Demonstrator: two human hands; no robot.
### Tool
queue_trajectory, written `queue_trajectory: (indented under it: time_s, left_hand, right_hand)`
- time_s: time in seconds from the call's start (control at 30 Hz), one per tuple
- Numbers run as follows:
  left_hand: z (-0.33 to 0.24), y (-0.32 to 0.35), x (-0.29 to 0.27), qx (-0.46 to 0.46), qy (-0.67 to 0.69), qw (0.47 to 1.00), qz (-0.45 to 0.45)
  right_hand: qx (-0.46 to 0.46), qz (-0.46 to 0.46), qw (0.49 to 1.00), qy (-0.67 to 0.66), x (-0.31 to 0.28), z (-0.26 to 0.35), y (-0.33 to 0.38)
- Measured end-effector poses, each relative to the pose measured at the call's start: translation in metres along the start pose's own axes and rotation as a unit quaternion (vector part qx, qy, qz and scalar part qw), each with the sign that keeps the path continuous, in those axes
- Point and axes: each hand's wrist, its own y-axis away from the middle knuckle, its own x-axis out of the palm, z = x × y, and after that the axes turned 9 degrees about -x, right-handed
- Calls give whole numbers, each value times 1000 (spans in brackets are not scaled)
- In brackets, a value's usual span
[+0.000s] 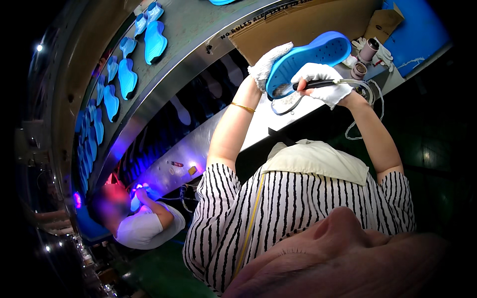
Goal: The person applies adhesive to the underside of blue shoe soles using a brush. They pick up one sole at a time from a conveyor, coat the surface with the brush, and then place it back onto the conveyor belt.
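Long bright-blue shoe sole dotted with small holes (312, 53): upper centre of my view; long axis slanting lower left to upper right
Left hand in white knit glove (270, 64): grasping the sole's left edge
Right hand in white glove (329, 92): clasping a slim black pen-shaped tool (317, 84)
Tool tip: aimed left at the sole's lower-left end; contact, I can't tell
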Motion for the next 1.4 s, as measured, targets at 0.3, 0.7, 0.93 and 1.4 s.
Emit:
queue_trajectory:
  time_s: [0.3, 0.7, 0.93, 1.4]
  left_hand:
    - [6, 7, 4, -18, -114, 993, 3]
    - [28, 2, -12, 53, 196, 971, 128]
    - [45, 1, 0, 131, 239, 942, 197]
    - [65, 4, 16, 176, 260, 935, 164]
  right_hand:
    - [51, 32, 998, -1, -24, 13, 2]
    - [5, -152, 987, -57, -2, 18, 13]
    - [-32, -90, 995, -10, 31, 41, 18]
    - [-49, -206, 977, -25, 27, 46, -3]
